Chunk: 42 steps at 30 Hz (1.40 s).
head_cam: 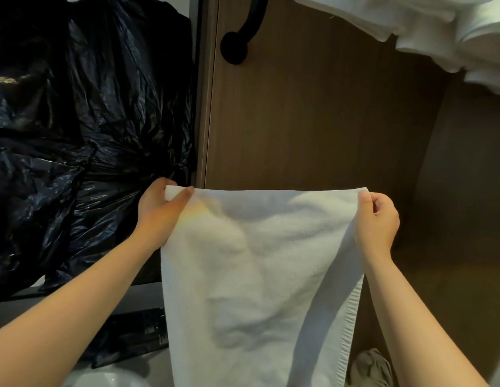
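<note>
A white towel [260,275] hangs stretched in front of the person, its top edge pulled into a nearly straight line between two raised hands. The left hand [159,208] pinches the upper left corner, thumb lying over the front of the cloth and fingers curled behind it. The right hand [378,216] pinches the upper right corner, fingers bent tight around the hem. Both forearms reach forward and a little upward, well apart, the width of the towel between them.

Room is narrow on the left: a crumpled black plastic bag [75,121] bulges close to the left hand, nearly touching the knuckles. Straight ahead stands a brown wooden panel [313,107] with a dark curved handle [240,37] high up, well clear of the towel's top edge. To the right the space opens into a shadowed recess.

The towel's lower end runs out of view at the bottom, so how far it hangs cannot be told. Its right edge shows a ribbed border. A stack of folded white linens [438,29] is cut off at the upper right corner. A grey bundle of cloth [370,368] sits low beside the towel, too dim to make out.
</note>
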Each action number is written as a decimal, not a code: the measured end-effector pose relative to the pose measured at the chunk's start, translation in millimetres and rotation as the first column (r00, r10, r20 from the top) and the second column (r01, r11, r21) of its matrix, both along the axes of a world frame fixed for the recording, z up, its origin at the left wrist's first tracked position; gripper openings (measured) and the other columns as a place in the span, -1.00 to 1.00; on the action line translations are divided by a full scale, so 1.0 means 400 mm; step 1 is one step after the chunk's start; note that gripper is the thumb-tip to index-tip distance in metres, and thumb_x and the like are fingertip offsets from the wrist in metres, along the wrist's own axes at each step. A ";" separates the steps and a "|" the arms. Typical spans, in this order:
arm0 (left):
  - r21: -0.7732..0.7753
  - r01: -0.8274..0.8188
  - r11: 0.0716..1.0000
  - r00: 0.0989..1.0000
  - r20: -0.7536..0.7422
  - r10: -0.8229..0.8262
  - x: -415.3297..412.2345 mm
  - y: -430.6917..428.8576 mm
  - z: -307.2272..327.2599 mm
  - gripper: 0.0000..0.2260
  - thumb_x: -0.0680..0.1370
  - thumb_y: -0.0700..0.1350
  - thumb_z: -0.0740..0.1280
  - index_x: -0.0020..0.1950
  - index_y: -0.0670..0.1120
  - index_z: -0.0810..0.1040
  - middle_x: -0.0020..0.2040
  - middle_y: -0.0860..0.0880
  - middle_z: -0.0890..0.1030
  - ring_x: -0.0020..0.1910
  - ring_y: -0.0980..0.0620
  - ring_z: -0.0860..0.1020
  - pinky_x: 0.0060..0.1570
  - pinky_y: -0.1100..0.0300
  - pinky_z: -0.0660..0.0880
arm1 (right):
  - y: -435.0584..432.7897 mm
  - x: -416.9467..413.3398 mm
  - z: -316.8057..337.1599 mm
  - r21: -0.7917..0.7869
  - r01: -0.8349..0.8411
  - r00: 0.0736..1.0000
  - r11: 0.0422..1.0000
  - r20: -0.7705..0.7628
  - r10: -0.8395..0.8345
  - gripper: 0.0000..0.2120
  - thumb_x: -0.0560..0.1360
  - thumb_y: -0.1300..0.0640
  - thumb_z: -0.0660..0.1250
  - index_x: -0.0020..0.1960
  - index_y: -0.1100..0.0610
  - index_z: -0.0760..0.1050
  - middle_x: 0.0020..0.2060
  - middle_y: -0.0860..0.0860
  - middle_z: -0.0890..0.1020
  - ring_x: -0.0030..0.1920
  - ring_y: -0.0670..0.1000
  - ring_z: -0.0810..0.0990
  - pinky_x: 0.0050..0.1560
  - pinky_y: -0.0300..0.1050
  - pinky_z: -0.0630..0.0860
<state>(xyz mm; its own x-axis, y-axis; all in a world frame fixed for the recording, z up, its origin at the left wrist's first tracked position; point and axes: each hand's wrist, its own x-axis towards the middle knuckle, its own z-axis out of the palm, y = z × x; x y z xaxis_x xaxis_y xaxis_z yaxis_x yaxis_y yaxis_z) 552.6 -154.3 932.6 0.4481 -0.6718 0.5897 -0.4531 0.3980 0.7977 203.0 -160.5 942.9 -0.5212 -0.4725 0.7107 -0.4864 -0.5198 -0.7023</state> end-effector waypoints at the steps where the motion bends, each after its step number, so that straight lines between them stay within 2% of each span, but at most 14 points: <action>1: -0.004 0.000 1.000 1.000 0.007 0.000 0.002 0.008 0.001 -0.81 0.50 0.04 0.39 -0.19 0.09 0.39 -0.22 0.08 0.48 -0.26 0.17 0.45 -0.39 0.27 0.30 | 0.006 0.001 -0.005 0.001 0.003 1.000 1.000 -0.004 -0.003 -0.69 0.63 -0.03 0.18 -0.09 0.19 0.51 -0.26 -0.04 0.52 -0.25 -0.11 0.46 -0.22 -0.28 0.39; 6: -0.051 -0.010 0.999 1.000 0.020 0.011 0.006 0.048 -0.008 -0.80 0.50 0.00 0.40 -0.14 -0.02 0.40 -0.24 0.07 0.45 -0.29 0.16 0.42 -0.37 0.26 0.30 | 0.046 0.012 -0.015 -0.011 0.010 1.000 1.000 -0.001 -0.010 -0.68 0.62 -0.01 0.19 -0.11 0.21 0.51 -0.28 -0.04 0.51 -0.26 -0.11 0.46 -0.22 -0.27 0.38; 10: -0.135 0.033 0.990 0.998 -0.049 -0.040 0.016 0.095 -0.004 -0.77 0.48 0.03 0.42 -0.21 0.03 0.38 -0.27 0.07 0.47 -0.33 0.17 0.44 -0.36 0.26 0.38 | 0.091 0.002 -0.003 -0.067 0.014 0.999 0.998 0.049 -0.011 -0.68 0.60 -0.01 0.23 -0.18 0.21 0.50 -0.33 -0.05 0.49 -0.30 -0.14 0.44 -0.21 -0.27 0.41; 13: -0.151 0.051 0.987 0.998 -0.023 -0.055 0.032 0.116 0.014 -0.77 0.47 0.08 0.43 -0.22 0.05 0.41 -0.26 0.08 0.51 -0.30 0.16 0.49 -0.36 0.24 0.42 | 0.110 -0.010 0.008 -0.070 0.019 0.998 0.997 0.069 -0.014 -0.69 0.58 -0.02 0.24 -0.21 0.18 0.51 -0.36 -0.07 0.49 -0.32 -0.21 0.46 -0.22 -0.31 0.41; 16: -0.069 0.048 0.996 0.999 0.003 -0.048 0.040 0.101 0.001 -0.78 0.45 0.09 0.44 -0.18 0.03 0.45 -0.22 0.05 0.54 -0.25 0.11 0.52 -0.35 0.21 0.41 | 0.097 -0.007 -0.012 -0.006 0.035 0.998 0.999 0.057 -0.035 -0.69 0.59 -0.02 0.25 -0.21 0.16 0.53 -0.36 -0.05 0.52 -0.32 -0.23 0.50 -0.24 -0.35 0.39; 20: 0.100 0.026 0.995 0.999 0.021 -0.028 0.043 0.057 -0.099 -0.74 0.44 0.08 0.45 -0.14 -0.08 0.49 -0.22 0.02 0.55 -0.25 0.09 0.50 -0.37 0.22 0.34 | 0.055 -0.002 -0.110 0.158 0.058 0.998 0.986 0.005 -0.060 -0.71 0.59 -0.02 0.26 -0.21 0.12 0.55 -0.33 -0.01 0.56 -0.26 -0.08 0.54 -0.26 -0.23 0.42; 26: 0.190 -0.026 0.982 0.998 0.059 0.015 0.042 0.003 -0.218 -0.75 0.42 0.13 0.45 -0.22 0.07 0.41 -0.26 0.11 0.51 -0.28 0.18 0.46 -0.41 0.26 0.30 | 0.014 -0.010 -0.258 0.290 0.071 0.997 0.954 -0.015 -0.070 -0.71 0.59 -0.04 0.26 -0.26 0.05 0.53 -0.35 -0.03 0.58 -0.28 -0.08 0.54 -0.34 -0.25 0.38; 32: 0.215 -0.073 0.974 0.996 0.060 0.061 0.019 -0.050 -0.250 -0.75 0.43 0.14 0.43 -0.20 0.10 0.38 -0.24 0.13 0.48 -0.28 0.18 0.45 -0.43 0.27 0.29 | -0.039 -0.004 -0.297 0.333 0.048 0.998 0.942 0.016 -0.056 -0.72 0.60 -0.02 0.26 -0.28 -0.03 0.50 -0.34 -0.08 0.56 -0.28 -0.10 0.53 -0.33 -0.27 0.36; 37: 0.300 -0.059 0.952 0.998 0.037 0.050 -0.014 -0.073 -0.278 -0.78 0.50 0.13 0.36 -0.12 0.09 0.36 -0.22 0.10 0.46 -0.27 0.13 0.45 -0.42 0.25 0.31 | -0.074 0.002 -0.323 0.339 -0.010 1.000 0.941 0.025 0.002 -0.75 0.59 -0.03 0.27 -0.22 0.02 0.55 -0.32 -0.08 0.58 -0.26 -0.08 0.55 -0.31 -0.28 0.40; 40: 0.379 -0.022 0.925 0.998 -0.051 0.045 -0.022 -0.062 -0.291 -0.77 0.48 0.15 0.39 -0.12 0.05 0.41 -0.21 0.09 0.50 -0.25 0.11 0.50 -0.41 0.23 0.37 | -0.066 0.005 -0.353 0.317 -0.042 0.998 0.948 -0.029 0.054 -0.77 0.60 -0.03 0.27 -0.15 0.05 0.55 -0.31 -0.08 0.58 -0.26 -0.13 0.56 -0.30 -0.31 0.40; 42: 0.436 0.069 0.897 0.986 -0.165 0.004 -0.020 -0.048 -0.300 -0.79 0.45 0.14 0.44 -0.15 0.07 0.48 -0.21 0.04 0.60 -0.23 0.03 0.59 -0.36 0.18 0.49 | -0.056 0.012 -0.369 0.292 -0.046 0.997 0.955 -0.043 0.062 -0.78 0.60 -0.02 0.26 -0.15 0.04 0.55 -0.31 -0.09 0.57 -0.24 -0.18 0.55 -0.29 -0.31 0.41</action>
